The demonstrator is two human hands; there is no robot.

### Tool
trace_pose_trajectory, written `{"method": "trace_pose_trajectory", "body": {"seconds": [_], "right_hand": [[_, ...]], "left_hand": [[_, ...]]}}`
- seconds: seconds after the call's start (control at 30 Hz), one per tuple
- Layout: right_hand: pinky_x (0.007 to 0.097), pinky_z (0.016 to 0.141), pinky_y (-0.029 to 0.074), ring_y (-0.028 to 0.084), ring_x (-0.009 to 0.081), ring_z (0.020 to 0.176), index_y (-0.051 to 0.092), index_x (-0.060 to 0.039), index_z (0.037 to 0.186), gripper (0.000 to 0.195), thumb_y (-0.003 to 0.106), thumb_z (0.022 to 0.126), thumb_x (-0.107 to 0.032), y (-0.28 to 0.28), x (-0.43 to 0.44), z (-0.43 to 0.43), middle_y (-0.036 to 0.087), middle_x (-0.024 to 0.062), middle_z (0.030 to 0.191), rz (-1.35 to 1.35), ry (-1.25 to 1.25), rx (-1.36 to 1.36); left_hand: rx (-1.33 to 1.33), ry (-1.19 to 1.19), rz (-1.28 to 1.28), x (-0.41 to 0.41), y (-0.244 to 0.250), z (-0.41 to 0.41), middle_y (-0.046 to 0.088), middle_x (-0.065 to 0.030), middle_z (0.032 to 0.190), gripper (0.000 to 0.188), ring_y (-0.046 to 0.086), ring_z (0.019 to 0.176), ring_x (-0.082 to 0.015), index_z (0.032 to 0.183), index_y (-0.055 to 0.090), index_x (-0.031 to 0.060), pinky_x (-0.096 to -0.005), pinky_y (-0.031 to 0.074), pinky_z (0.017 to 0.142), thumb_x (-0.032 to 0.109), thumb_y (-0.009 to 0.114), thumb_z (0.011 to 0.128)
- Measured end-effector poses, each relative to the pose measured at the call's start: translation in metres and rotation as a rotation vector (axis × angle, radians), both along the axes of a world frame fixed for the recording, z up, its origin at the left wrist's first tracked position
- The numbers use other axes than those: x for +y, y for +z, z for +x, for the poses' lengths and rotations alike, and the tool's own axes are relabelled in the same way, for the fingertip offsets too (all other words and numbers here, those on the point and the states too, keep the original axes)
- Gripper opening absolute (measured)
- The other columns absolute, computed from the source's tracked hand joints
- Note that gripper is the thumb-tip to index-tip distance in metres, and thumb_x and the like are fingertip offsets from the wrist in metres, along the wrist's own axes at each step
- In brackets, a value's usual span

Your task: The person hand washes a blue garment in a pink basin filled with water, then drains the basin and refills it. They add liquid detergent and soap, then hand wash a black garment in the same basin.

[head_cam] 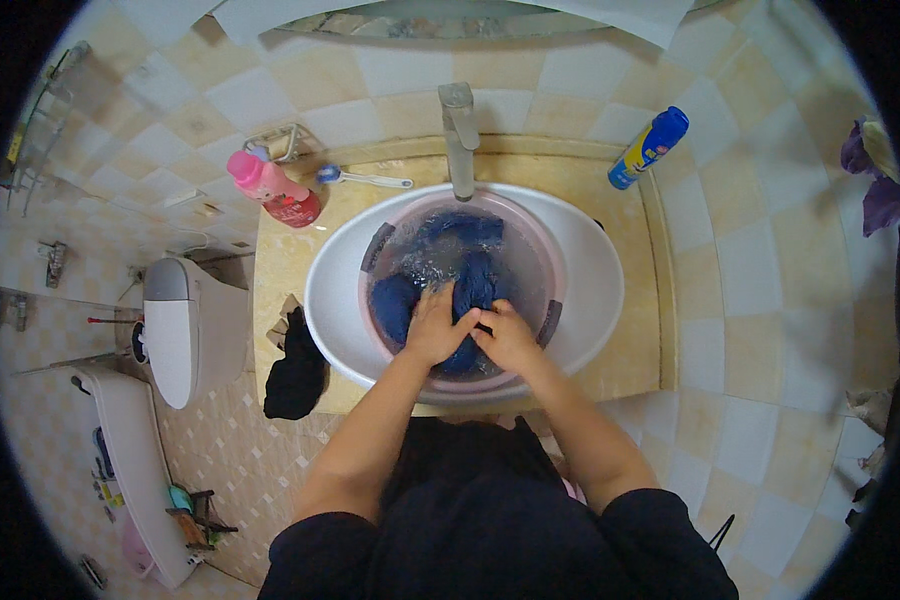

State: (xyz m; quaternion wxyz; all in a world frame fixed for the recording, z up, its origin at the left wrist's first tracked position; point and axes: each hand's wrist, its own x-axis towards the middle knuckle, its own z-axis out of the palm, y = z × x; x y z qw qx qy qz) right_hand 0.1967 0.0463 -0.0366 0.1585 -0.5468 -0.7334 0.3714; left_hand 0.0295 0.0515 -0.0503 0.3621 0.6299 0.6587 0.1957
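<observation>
A dark blue wet garment (476, 277) lies partly submerged in cloudy water inside a round pink basin (559, 262). The basin sits in a white oval washbasin (596, 292) under a metal faucet (459, 135). My left hand (439, 326) reaches into the water with its fingers along the cloth, its thumb meeting my right hand. Bent fingers of my right hand (508, 336) pinch a fold of the garment near the middle of the basin. Water hides some fingertips, and my left hand's hold is unclear.
On the yellowish countertop (645, 315) stand a pink bottle (277, 191) and a blue spray can (649, 148). A white-handled brush (367, 178) lies behind the washbasin. Black cloth (296, 371) hangs at the counter's left edge. Further left are a toilet (195, 330) and a bathtub (131, 457).
</observation>
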Motion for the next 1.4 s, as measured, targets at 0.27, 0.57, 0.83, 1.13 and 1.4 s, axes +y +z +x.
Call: {"method": "trace_pose_trajectory", "body": {"seconds": [0.27, 0.57, 0.83, 1.13, 1.4], "right_hand": [[0.0305, 0.068, 0.049, 0.062, 0.0144, 0.084, 0.067, -0.0061, 0.107, 0.030, 0.062, 0.092, -0.032, -0.031, 0.076, 0.023, 0.067, 0.0040, 0.096, 0.038, -0.643, 0.609], [0.0307, 0.069, 0.053, 0.065, 0.0201, 0.077, 0.064, -0.0077, 0.113, 0.054, 0.058, 0.089, -0.056, 0.028, 0.060, 0.000, 0.068, 0.0065, 0.091, -1.253, -0.563, 1.235], [0.0272, 0.051, 0.044, 0.056, 0.0126, 0.066, 0.063, -0.0101, 0.114, 0.037, 0.053, 0.096, -0.040, -0.015, 0.033, 0.002, 0.062, 0.0009, 0.080, -0.900, -0.769, 1.312], [0.0247, 0.048, 0.042, 0.052, 0.0105, 0.064, 0.060, -0.0091, 0.110, 0.028, 0.051, 0.098, -0.032, 0.019, 0.039, 0.026, 0.061, 0.0027, 0.091, -0.226, -0.929, 0.928], [0.0379, 0.092, 0.046, 0.059, 0.0329, 0.106, 0.046, -0.0056, 0.126, 0.058, 0.077, 0.078, -0.019, -0.038, 0.046, 0.001, 0.060, 0.0184, 0.116, -0.063, -0.714, 0.266]], "left_hand": [[-0.090, 0.240, 0.066, 0.009, -0.013, 0.023, 0.050, -0.0189, 0.135, 0.050, 0.046, 0.124, -0.0393, 0.125, 0.051, 0.0027, -0.0449, 0.036, 0.104, 0.020, 0.069, 0.081], [-0.474, -0.135, 0.526, -0.044, 0.090, 0.100, 0.060, -0.0079, 0.100, 0.031, 0.052, 0.102, -0.0324, 0.093, 0.058, 0.0090, -0.0450, 0.034, 0.095, 0.011, 0.070, 0.064], [-0.174, 0.044, 0.618, 0.002, 0.062, 0.100, 0.060, -0.0162, 0.078, 0.017, 0.059, 0.074, -0.0386, 0.080, 0.058, 0.0062, -0.0430, 0.047, 0.064, 0.013, 0.069, 0.070], [-0.067, 0.114, 0.665, 0.019, 0.082, -0.035, 0.060, -0.0179, 0.104, 0.027, 0.058, 0.098, -0.0384, 0.094, 0.057, 0.0003, -0.0408, 0.047, 0.084, 0.003, 0.065, 0.069], [0.249, -0.159, 0.180, -0.013, 0.019, -0.015, 0.038, -0.0235, 0.146, 0.072, 0.034, 0.133, -0.0464, 0.143, 0.042, 0.0161, -0.0502, 0.030, 0.110, 0.048, 0.064, 0.082]]}}
